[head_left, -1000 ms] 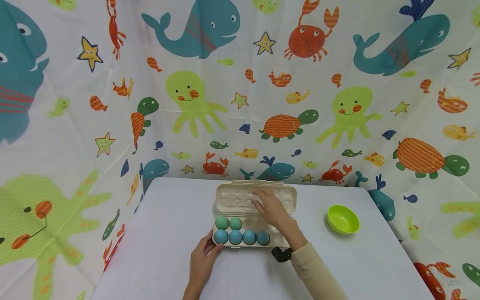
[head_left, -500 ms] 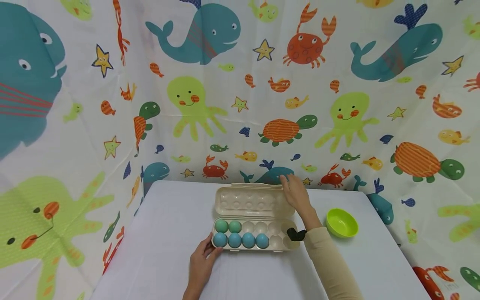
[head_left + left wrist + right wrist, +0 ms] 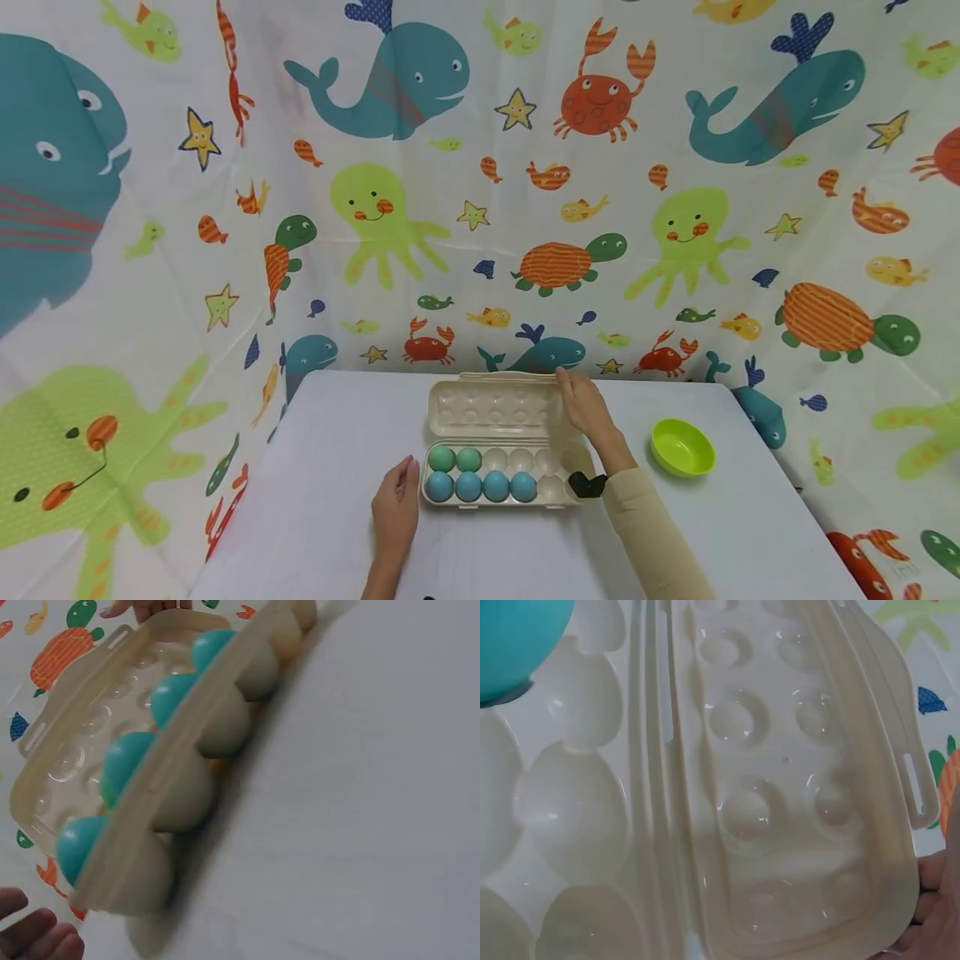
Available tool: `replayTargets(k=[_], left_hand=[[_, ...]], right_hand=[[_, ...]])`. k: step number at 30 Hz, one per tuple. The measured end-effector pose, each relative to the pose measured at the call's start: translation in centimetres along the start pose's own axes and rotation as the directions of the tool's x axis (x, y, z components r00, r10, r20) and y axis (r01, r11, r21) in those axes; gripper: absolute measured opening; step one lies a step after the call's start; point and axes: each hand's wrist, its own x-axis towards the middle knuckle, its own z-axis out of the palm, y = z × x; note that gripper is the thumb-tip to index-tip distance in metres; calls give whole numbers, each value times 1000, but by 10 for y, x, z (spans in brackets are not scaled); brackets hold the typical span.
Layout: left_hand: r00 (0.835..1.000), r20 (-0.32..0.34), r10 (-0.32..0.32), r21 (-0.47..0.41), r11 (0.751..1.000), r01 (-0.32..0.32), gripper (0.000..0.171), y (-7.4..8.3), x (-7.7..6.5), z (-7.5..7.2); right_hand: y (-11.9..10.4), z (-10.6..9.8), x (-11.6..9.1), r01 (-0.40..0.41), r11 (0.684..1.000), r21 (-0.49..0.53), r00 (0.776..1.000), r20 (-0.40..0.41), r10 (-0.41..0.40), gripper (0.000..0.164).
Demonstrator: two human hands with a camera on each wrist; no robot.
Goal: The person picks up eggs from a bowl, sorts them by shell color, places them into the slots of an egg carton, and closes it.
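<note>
A beige egg carton [image 3: 495, 459] lies on the white table with its lid [image 3: 491, 427] folded back. Two green eggs [image 3: 441, 457] fill the left end of its far row. Several blue eggs [image 3: 496, 486] sit in the near row, and the cups at the right end hold none. My right hand [image 3: 588, 408] grips the far right corner of the lid; in the right wrist view its fingers [image 3: 930, 896] bend behind the rim. Just left of the carton, my left hand [image 3: 395, 508] is apart from it, fingers loosely bent and holding nothing.
A lime green bowl [image 3: 682, 447] stands right of the carton, beyond the right sleeve [image 3: 648, 525]. Behind the table [image 3: 330, 467] hangs a white curtain [image 3: 450, 250] printed with sea animals. A black wrist device [image 3: 587, 485] overlaps the carton's right end.
My right hand has moved from above the lid's middle to its far right corner. My left hand has let go of the carton's left end and drawn slightly left.
</note>
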Motion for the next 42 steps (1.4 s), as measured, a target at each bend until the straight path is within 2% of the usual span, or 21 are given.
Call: replayTargets(k=[2,3,5,8,11,14,17,19,21,26,33,38,42], left_hand=[[1000,-3,-13,18,1000,14,52,16,18,0],[1000,21,-18,32,999,18,56,24,28,1],[994,102,-35,64,998,28,63,43,48,2],[975,217,-39,103,995,17,69,68,76,8],[955,295,-38,125,992,1,73,86,95,17],[932,356,-66,163,987,7,77,96,104,24],[918,387,-82,179,984,13,80,101,103,28],[923,379,-75,180,984,7,79,103,100,30],[933,354,-58,165,986,-1,77,103,95,30],[956,291,19,109,993,-53,71,98,81,26],[956,275,102,90,987,-131,69,90,58,18],[942,296,159,139,968,-207,64,87,40,12],[911,367,186,230,931,-283,63,85,25,7]], right_hand=[[0,-1,-1,-7,1000,6,1000,0,7,72],[-1,-1,-2,-8,1000,9,1000,-1,8,71],[-1,-2,-2,-9,1000,20,1000,-3,9,71],[-1,-1,-4,-11,1000,21,1000,-8,11,73],[-1,0,-5,-11,1000,28,1000,-12,11,74],[-1,1,-8,-1,999,38,1000,-21,2,71],[-1,2,-12,13,999,51,999,-39,-11,67],[0,2,-15,26,998,60,998,-60,-22,64],[0,2,-19,37,997,69,996,-83,-31,62],[2,0,-35,86,992,93,987,-142,-72,57],[6,-1,-65,119,988,95,978,-182,-100,53],[9,-1,-89,134,988,72,980,-158,-122,52],[11,1,-108,159,987,16,981,-119,-156,51]])
